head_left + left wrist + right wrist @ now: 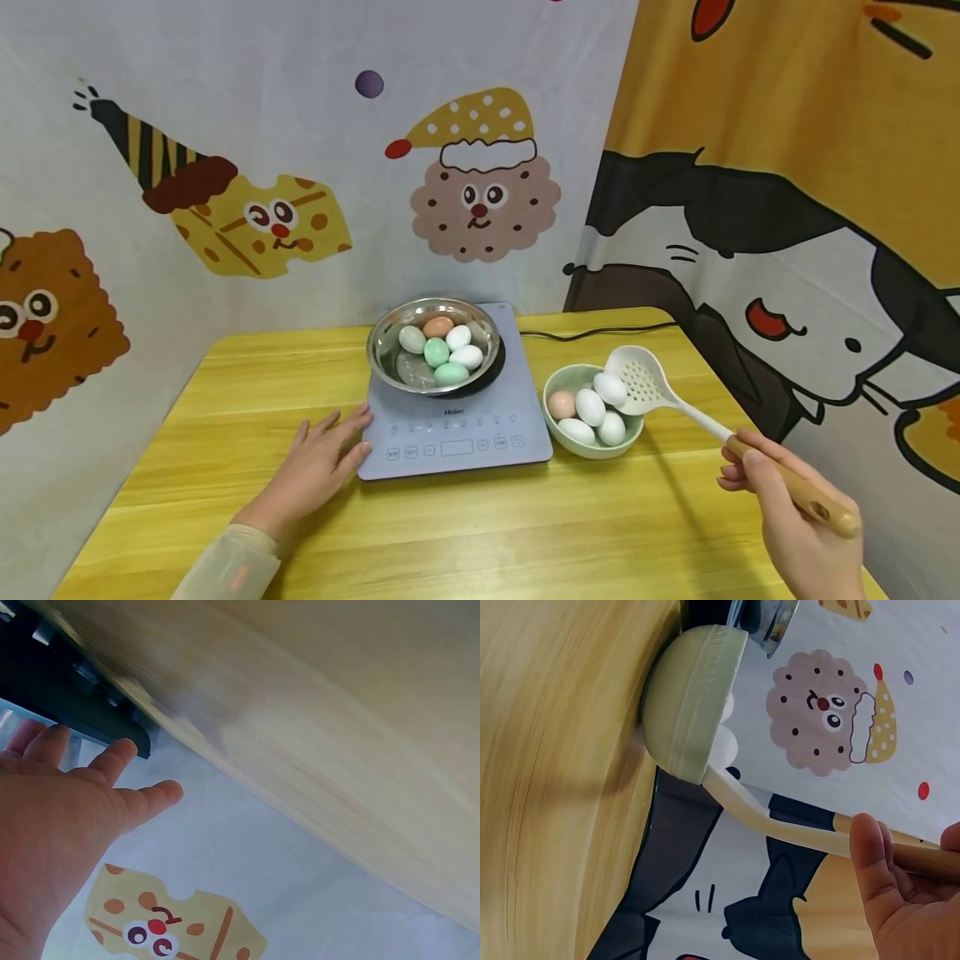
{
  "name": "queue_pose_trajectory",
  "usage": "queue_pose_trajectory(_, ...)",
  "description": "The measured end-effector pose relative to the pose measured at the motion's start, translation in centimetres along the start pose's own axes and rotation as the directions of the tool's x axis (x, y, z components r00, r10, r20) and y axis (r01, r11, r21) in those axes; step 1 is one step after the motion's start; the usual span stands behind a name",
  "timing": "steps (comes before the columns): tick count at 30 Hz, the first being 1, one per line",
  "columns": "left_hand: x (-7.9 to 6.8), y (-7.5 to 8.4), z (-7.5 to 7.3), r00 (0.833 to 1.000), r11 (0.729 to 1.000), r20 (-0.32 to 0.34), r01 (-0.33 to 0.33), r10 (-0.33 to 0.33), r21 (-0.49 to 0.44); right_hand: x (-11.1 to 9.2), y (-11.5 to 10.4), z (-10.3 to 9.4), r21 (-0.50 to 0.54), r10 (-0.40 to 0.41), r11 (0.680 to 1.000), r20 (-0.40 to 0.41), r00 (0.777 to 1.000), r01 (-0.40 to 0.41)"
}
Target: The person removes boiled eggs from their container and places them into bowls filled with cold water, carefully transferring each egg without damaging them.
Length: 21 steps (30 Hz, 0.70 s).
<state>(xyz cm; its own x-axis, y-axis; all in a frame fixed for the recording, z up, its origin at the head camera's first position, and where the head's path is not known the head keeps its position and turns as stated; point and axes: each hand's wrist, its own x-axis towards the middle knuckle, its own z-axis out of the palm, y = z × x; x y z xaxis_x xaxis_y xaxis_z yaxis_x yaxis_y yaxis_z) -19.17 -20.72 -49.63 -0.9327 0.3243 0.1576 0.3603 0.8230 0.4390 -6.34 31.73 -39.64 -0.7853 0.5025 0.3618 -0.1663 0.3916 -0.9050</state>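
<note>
My right hand [797, 510] grips the wooden handle of a white slotted spoon [637, 379]. The spoon's perforated head is at the right rim of a pale green bowl [557, 433], right against a white egg [610, 389]. Inside that bowl are several white eggs and one brown egg [562, 405]. At the left edge of a grey-blue induction cooker [457, 425], my left hand [318, 462] touches its side with extended fingers. A steel pan [381, 365] stands on the cooker and holds several eggs, among them pale green, white and brown ones.
A black cord [592, 336] runs from the cooker along the back of the yellow wooden table [420, 533]. Cloth with cartoon figures [300, 125] hangs behind and on both sides. The bowl stands close to the cooker's right edge.
</note>
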Motion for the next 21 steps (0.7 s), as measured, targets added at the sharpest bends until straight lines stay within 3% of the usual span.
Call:
queue_pose_trajectory(4,-0.01,0.18,-0.12,1.000,1.000,-0.004,-0.002,0.002,-0.001,-0.24,-0.15,0.15,-0.115,-0.043,0.993,-0.006,0.999,0.042)
queue_pose_trajectory(17,0.04,0.10,-0.05,1.000,1.000,0.014,0.009,-0.009,0.007,0.01,-0.33,-0.09,-0.097,0.037,0.994,-0.059,0.998,-0.043)
queue_pose_trajectory(21,0.11,0.07,-0.04,1.000,1.000,0.016,0.013,-0.013,0.005,-0.13,-0.50,0.00,-0.067,0.027,0.997,-0.100,0.995,-0.034)
